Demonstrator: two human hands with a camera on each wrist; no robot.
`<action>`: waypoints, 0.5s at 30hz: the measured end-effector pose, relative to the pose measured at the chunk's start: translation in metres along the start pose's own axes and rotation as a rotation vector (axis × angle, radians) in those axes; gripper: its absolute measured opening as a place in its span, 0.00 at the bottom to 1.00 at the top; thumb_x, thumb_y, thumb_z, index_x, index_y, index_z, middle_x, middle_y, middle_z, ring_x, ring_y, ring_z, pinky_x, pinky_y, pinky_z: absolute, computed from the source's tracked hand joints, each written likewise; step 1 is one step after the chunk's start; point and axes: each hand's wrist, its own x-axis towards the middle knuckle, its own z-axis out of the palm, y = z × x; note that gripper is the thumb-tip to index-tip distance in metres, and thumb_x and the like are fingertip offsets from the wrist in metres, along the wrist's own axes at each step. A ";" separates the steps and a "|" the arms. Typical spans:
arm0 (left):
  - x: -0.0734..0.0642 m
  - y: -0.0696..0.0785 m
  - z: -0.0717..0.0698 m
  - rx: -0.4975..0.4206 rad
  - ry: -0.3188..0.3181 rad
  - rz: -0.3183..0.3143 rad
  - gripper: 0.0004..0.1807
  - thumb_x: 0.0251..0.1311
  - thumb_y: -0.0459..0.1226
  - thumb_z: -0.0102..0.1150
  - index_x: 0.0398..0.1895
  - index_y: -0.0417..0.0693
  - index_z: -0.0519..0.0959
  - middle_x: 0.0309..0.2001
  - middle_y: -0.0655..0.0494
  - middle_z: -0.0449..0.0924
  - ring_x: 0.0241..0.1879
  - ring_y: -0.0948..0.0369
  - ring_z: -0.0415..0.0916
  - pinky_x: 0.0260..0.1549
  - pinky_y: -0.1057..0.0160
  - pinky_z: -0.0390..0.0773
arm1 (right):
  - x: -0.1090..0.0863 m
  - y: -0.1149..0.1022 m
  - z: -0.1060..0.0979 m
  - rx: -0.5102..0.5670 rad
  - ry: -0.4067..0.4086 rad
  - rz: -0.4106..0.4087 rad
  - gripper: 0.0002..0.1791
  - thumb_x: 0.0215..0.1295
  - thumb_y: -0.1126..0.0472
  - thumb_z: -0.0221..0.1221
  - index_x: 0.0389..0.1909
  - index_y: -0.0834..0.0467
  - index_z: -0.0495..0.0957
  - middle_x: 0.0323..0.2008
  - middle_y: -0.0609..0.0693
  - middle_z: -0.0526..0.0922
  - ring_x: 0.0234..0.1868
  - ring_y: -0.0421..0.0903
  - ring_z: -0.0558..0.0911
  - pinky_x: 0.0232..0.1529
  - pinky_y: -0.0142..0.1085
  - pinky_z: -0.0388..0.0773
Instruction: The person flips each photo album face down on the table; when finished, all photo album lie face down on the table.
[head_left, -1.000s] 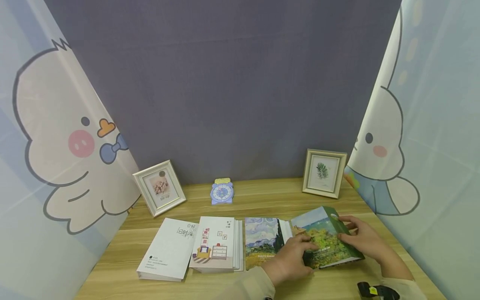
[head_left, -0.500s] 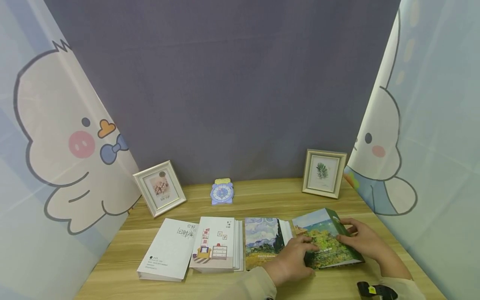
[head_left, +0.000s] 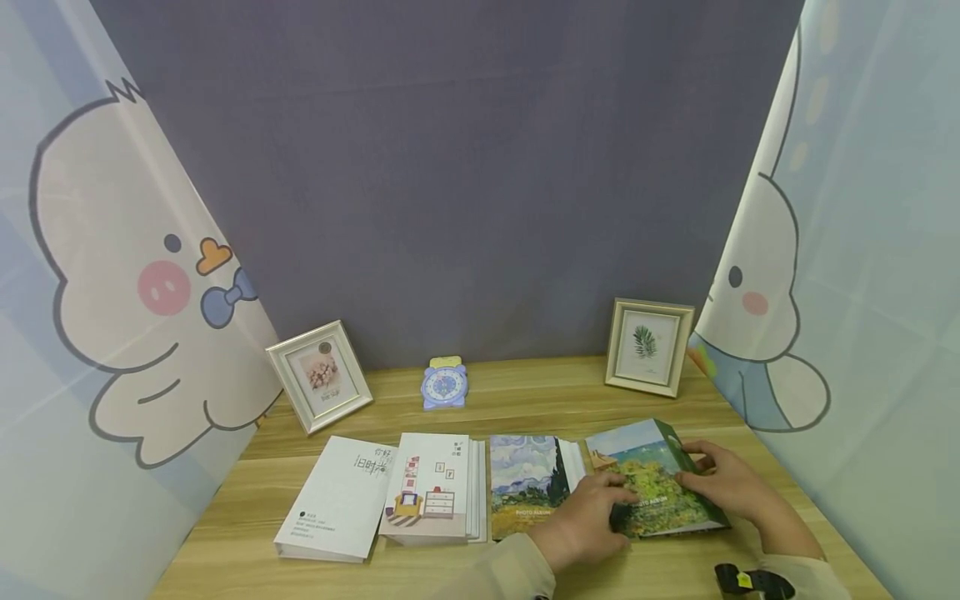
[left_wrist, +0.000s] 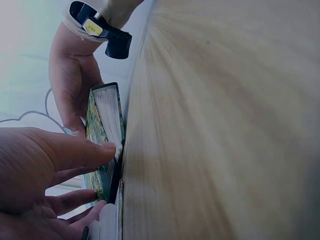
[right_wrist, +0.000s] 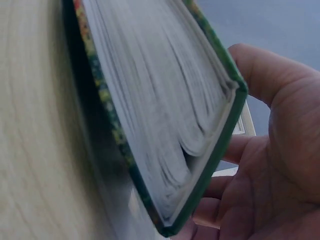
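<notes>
A photo album [head_left: 645,483] with a painted seaside garden on its cover and a green spine lies tilted at the right of the table, spine side raised. My right hand [head_left: 723,479] holds it at the spine, thumb on the cover's edge and fingers along the green side [right_wrist: 220,145]. At its left side my left hand [head_left: 588,517] grips the lower corner, the thumb [left_wrist: 95,154] against the page edges and the fingers by the cover. Just left lies another photo album [head_left: 525,483] with a cypress landscape, partly behind the left hand.
Further left lie a white album [head_left: 427,492] with a furniture drawing and a plain white album [head_left: 337,500], set askew. Behind stand a picture frame [head_left: 320,375] at left, a small blue clock [head_left: 444,387], and another picture frame [head_left: 649,346] at right. A grey curtain [head_left: 450,183] backs the table.
The album's raised spine side has sunk slightly toward the table, and my right hand has moved down a little with it. My left hand has hardly moved.
</notes>
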 end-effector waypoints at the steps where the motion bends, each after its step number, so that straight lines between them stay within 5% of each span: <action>1: 0.000 0.000 0.000 -0.002 0.000 0.002 0.31 0.62 0.45 0.76 0.68 0.68 0.78 0.75 0.66 0.64 0.73 0.59 0.63 0.63 0.61 0.76 | 0.000 0.000 0.000 -0.002 0.000 -0.001 0.41 0.70 0.51 0.68 0.71 0.75 0.65 0.51 0.67 0.78 0.47 0.59 0.82 0.38 0.50 0.83; 15: 0.000 0.003 0.000 0.033 0.015 0.008 0.27 0.64 0.42 0.73 0.67 0.67 0.80 0.75 0.65 0.64 0.74 0.59 0.63 0.63 0.63 0.76 | 0.001 0.004 0.001 -0.021 -0.055 0.007 0.38 0.71 0.54 0.66 0.69 0.78 0.65 0.49 0.64 0.79 0.45 0.56 0.82 0.37 0.48 0.82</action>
